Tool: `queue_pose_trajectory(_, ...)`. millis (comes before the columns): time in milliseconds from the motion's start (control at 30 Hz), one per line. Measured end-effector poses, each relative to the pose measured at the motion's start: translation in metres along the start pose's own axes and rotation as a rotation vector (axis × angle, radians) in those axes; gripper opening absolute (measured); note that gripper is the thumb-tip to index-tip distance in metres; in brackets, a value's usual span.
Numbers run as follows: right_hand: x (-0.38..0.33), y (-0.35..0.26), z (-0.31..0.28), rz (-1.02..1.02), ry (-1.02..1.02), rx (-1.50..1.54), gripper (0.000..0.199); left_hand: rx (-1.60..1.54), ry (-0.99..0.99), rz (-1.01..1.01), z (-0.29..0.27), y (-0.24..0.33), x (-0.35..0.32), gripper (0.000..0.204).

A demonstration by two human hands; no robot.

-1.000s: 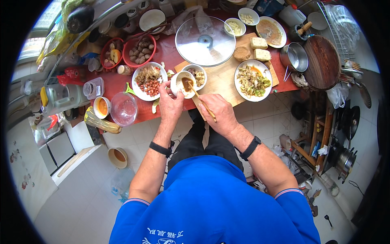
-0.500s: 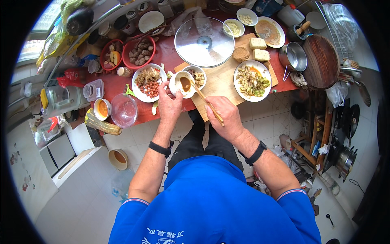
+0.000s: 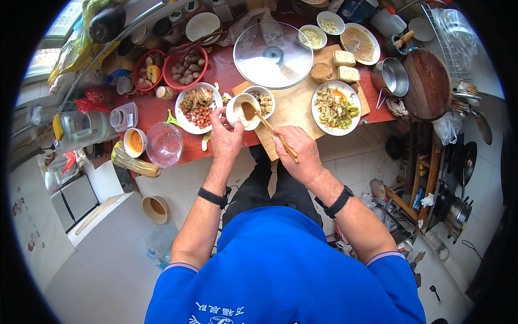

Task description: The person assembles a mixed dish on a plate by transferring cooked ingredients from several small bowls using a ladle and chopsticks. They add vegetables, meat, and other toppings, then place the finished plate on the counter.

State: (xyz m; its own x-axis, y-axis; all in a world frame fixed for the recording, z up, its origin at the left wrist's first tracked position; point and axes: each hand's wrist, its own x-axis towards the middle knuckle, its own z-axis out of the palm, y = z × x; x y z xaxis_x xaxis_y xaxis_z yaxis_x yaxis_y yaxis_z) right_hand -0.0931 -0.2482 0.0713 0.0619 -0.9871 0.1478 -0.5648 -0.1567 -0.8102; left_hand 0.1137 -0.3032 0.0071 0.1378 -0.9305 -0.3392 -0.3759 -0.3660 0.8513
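My left hand [image 3: 226, 137] grips a small white bowl [image 3: 233, 109] by its near left side. Brown sauce [image 3: 249, 111] lies pooled in that bowl, which looks tilted. Wooden chopsticks [image 3: 266, 124] are closed in my right hand [image 3: 299, 152], and their tips reach into the sauce. Just behind stands another small bowl [image 3: 271, 100] with chopped pale-brown food, partly hidden by the held one. To the left sits a white plate [image 3: 187, 127] with peanuts and shredded food. A plate of chopped greens [image 3: 335, 108] rests on the cutting board [image 3: 294, 116] to the right.
A glass lid [image 3: 253, 62] lies at the back, beside tofu blocks [image 3: 346, 66]. Red baskets [image 3: 168, 70] stand back left. An empty plastic bowl [image 3: 165, 146] and a squash [image 3: 135, 163] are near the front edge. At right are a steel pot [image 3: 393, 78] and a round wooden board [image 3: 427, 83].
The chopstick tips have shifted slightly within the bowl, and the sauce's outline has changed a little. Both hands stay in nearly the same place.
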Motion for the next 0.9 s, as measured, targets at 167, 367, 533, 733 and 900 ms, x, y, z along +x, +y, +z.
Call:
queue_pose_trajectory(167, -0.001, -0.005, -0.013, 0.011, 0.028, -0.017, 0.016, 0.028, 0.014, 0.035, 0.001, -0.006, 0.001, 0.055)
queue_pose_trajectory(367, -0.004, -0.016, -0.013, 0.055, 0.003, 0.118, 0.016, -0.036, 0.022, 0.031, 0.002, -0.013, 0.004, 0.055)
queue_pose_trajectory(533, -0.004, -0.018, -0.008, 0.238, -0.062, 0.298, 0.018, -0.056, 0.012, 0.083, 0.001, -0.012, 0.001, 0.056)
queue_pose_trajectory(733, 0.0, -0.005, -0.017, 0.096, -0.043, 0.075, 0.017, -0.062, 0.007, 0.062, -0.001, -0.014, 0.001, 0.056)
queue_pose_trajectory(900, -0.001, -0.009, -0.021, -0.008, -0.01, -0.038, 0.019, -0.069, -0.001, 0.066, 0.001, -0.016, 0.001, 0.056)
